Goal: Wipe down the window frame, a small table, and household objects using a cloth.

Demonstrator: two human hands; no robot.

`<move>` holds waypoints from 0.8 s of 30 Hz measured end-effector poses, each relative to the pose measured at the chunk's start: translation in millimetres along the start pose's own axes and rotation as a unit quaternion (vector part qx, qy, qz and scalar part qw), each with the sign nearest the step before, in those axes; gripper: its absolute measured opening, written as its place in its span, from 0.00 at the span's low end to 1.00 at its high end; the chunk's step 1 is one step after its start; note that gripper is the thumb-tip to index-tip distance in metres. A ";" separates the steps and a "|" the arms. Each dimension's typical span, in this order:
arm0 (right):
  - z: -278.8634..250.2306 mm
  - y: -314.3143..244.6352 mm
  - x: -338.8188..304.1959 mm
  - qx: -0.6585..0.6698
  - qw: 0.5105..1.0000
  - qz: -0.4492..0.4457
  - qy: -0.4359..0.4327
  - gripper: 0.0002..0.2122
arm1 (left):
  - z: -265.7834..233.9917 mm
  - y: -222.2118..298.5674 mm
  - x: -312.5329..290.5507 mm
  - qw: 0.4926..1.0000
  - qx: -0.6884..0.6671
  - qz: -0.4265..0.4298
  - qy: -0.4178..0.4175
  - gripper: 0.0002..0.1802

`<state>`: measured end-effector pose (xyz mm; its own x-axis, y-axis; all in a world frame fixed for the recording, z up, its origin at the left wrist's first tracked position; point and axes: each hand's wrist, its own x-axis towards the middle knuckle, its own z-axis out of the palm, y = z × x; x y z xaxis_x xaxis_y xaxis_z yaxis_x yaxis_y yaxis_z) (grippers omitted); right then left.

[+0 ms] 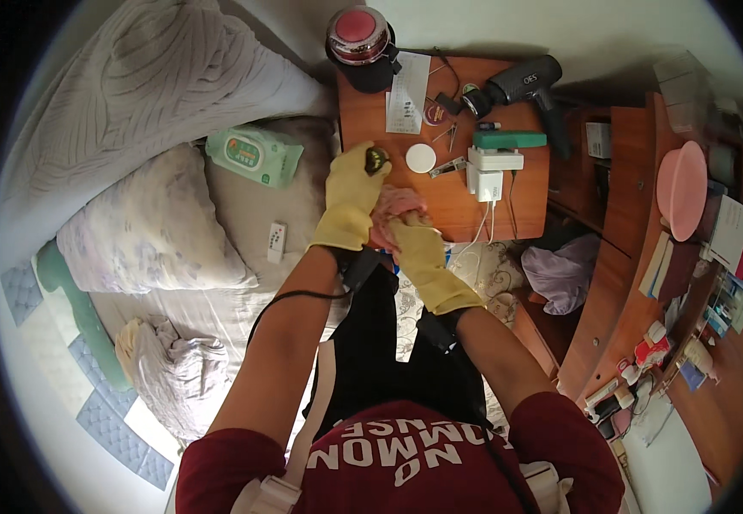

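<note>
My left hand (352, 190), in a yellow rubber glove, is closed around a small dark object with yellowish markings (376, 161) at the table's left edge. Its kind is not clear. My right hand (423, 255), gloved alike, grips a crumpled pink cloth (399, 206) over the near edge of the brown wooden table (465, 218). Just beyond the cloth lies a round white lid (421, 158). Nail clippers (447, 167) are to its right, near a white power adapter (484, 182) with cables.
A black hair dryer (521, 83) and a pink-topped black container (359, 47) stand at the table's back. Left is a bed with a green wipes pack (254, 155), a pillow (153, 227) and a white remote (277, 242). Shelves with a pink basin (681, 190) rise at right.
</note>
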<state>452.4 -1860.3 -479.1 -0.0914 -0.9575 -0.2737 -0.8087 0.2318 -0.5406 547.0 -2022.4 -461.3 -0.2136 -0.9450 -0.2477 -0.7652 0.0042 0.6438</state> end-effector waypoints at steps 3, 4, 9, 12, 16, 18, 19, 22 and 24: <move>13.7 -6.5 35.4 -0.112 0.990 -0.078 -0.031 0.20 | -15.8 -5.7 -5.1 0.992 -0.118 0.001 0.037 0.24; 15.3 -11.0 53.4 -0.126 0.988 -0.082 -0.022 0.20 | -29.4 3.6 -12.2 0.984 -0.164 -0.029 0.066 0.23; -4.7 -52.2 155.3 0.006 0.992 0.060 0.111 0.22 | -69.7 -38.9 -39.0 0.979 -0.141 -0.054 0.140 0.24; -20.2 -62.8 195.3 0.108 0.973 0.122 0.161 0.22 | -80.3 -43.2 -46.4 0.977 -0.152 -0.074 0.132 0.24; -7.4 -67.2 163.6 -0.058 0.990 0.081 0.097 0.20 | -89.6 -38.0 -47.3 0.976 -0.158 -0.064 0.135 0.24; 7.4 -51.1 126.0 -0.114 0.990 0.022 0.083 0.22 | -85.5 -31.3 -39.4 0.975 -0.175 -0.053 0.127 0.26; 13.9 -40.8 107.4 -0.164 0.983 -0.040 0.067 0.23 | -83.1 -27.5 -33.7 0.974 -0.185 -0.041 0.124 0.27; 17.8 -17.5 51.7 -0.159 0.982 -0.095 -0.031 0.23 | -71.3 -34.5 -22.2 0.980 -0.178 -0.004 0.087 0.25; 4.9 -7.4 26.0 -0.094 0.993 -0.060 -0.041 0.24 | -64.0 -37.7 -16.6 0.990 -0.127 0.019 0.065 0.25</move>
<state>458.9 -1886.1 -486.0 0.0543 -0.9573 -0.2838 -0.9059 0.0723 -0.4172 618.3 -2027.8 -435.2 -0.1476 -0.9797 -0.1354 -0.5769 -0.0260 0.8164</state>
